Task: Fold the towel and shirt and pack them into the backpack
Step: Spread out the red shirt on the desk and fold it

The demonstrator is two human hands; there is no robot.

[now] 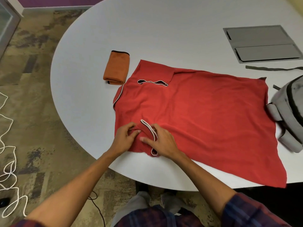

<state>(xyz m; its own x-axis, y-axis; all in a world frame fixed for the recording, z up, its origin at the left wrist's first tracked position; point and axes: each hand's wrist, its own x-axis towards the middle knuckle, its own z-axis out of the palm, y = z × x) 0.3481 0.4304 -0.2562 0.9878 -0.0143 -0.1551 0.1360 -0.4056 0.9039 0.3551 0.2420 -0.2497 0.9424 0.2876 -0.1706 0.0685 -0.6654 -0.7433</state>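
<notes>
Centrally, red shirt with white-piped sleeve lies flat on tabletop; left hand and right hand fingers pinch the sleeve.

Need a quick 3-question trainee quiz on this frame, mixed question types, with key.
1. True or false: the orange towel is already folded on the table.
2. Which item do both hands touch? A) the grey backpack B) the red shirt C) the towel
3. Fill in: the white-trimmed part of the shirt under the hands is its near ____.

Key
1. True. It lies folded, beside the shirt's collar end.
2. B. The left hand and right hand both hold a grip on the shirt's near sleeve.
3. sleeve.
</notes>
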